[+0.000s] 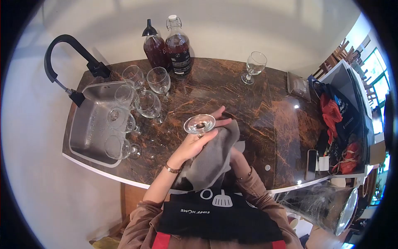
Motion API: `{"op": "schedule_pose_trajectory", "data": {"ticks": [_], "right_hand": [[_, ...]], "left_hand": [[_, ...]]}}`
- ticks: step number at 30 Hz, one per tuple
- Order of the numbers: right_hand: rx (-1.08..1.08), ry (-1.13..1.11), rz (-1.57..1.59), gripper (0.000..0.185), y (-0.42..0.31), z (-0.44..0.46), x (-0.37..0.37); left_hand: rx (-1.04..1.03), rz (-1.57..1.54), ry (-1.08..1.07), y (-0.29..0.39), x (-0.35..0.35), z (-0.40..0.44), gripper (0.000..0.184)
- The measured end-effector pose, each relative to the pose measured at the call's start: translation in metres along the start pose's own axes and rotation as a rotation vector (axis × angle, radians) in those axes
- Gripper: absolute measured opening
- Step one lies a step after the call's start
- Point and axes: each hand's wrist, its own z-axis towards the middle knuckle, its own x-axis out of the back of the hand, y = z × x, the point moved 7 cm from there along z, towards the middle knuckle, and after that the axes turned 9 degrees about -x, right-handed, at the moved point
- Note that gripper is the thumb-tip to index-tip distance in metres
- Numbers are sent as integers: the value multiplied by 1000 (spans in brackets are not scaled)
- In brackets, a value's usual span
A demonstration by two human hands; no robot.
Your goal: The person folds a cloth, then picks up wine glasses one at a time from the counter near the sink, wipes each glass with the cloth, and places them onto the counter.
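Grey cloth [209, 162] hangs beneath the glass foot [200, 124] in the left fingers [208, 136]

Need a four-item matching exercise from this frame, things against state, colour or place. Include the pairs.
Things
1. faucet
2. held glass
3. phone
4. cloth

States
A. grey, bunched
B. beside a white slip
C. black, arched over the sink
D. foot up, in the left hand

Pairs: 1-C, 2-D, 3-B, 4-A
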Motion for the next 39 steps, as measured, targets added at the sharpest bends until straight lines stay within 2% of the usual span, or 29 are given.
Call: {"op": "schedule_pose_trajectory", "data": {"ticks": [3,5,6,7,8,9,10,12,13,16,17,19,21,23,24,25,27,28,29,31,32,33,34,35,37,38,39], "right_hand": [[-80,99,-128,35,7,-3,-15],[54,197,63,36,10,-1,-6],[-57,311,155,41,6,-13,-20],[-53,309,152,41,1,-21,-32],[-25,270,306,42,0,-30,-42],[2,230,461,44,-2,-37,-51],[5,229,461,44,-6,-42,-62],[78,412,389,50,-15,-50,-65],[83,408,386,50,-12,-48,-57],[148,349,86,62,-15,-43,-34],[159,343,81,62,-20,-43,-30],[172,361,293,60,-34,-48,-30],[169,330,233,59,-68,-59,-39],[76,241,147,59,-91,-60,-40],[28,196,103,59,-99,-63,-42],[27,197,106,59,-106,-67,-41],[65,80,-383,58,-120,-70,-61],[100,72,-569,47,-126,-67,-78],[99,24,-579,47,-127,-57,-83],[267,-245,-1410,30,-119,-48,-106],[278,-303,-1418,30,-116,-46,-111],[331,-166,-1397,22,-119,-48,-108],[380,-19,-1368,15,-120,-51,-102],[380,-50,-1372,15,-108,-50,-98],[528,421,-726,13,-118,-53,-48],[716,407,-452,19,-115,-57,-46],[710,414,-459,19,-101,-50,-43]], "left_hand": [[23,-120,65,-3,-1,0,42],[24,-83,133,1,4,1,42],[-53,-19,194,6,12,2,42],[-130,44,255,11,18,1,43],[-146,79,346,19,22,-2,41],[-148,80,345,19,23,-3,41],[-204,221,452,25,30,-8,40],[-236,489,588,33,33,-17,46],[-243,489,587,33,31,-20,46],[-333,591,634,44,29,-28,47],[-387,577,530,46,24,-23,48],[-480,546,319,50,12,-23,54],[-355,364,156,51,4,-29,77],[28,162,63,21,23,-39,70],[299,-125,80,-2,41,-48,52],[405,-413,-14,-10,40,-55,38],[644,-587,-309,-21,9,-67,38],[712,-351,-441,-17,-5,-71,37],[778,-102,-551,-14,-17,-76,35],[-9,106,-501,-1,-41,-61,29],[288,16,-429,-23,-40,-72,26],[577,-95,-345,-40,-38,-87,24],[569,-80,-308,-41,-38,-89,24],[581,-129,-214,-42,-38,-90,22],[587,-186,-116,-42,-35,-91,22],[579,-258,-24,-43,-33,-91,24],[575,-334,62,-45,-32,-92,27]]}}
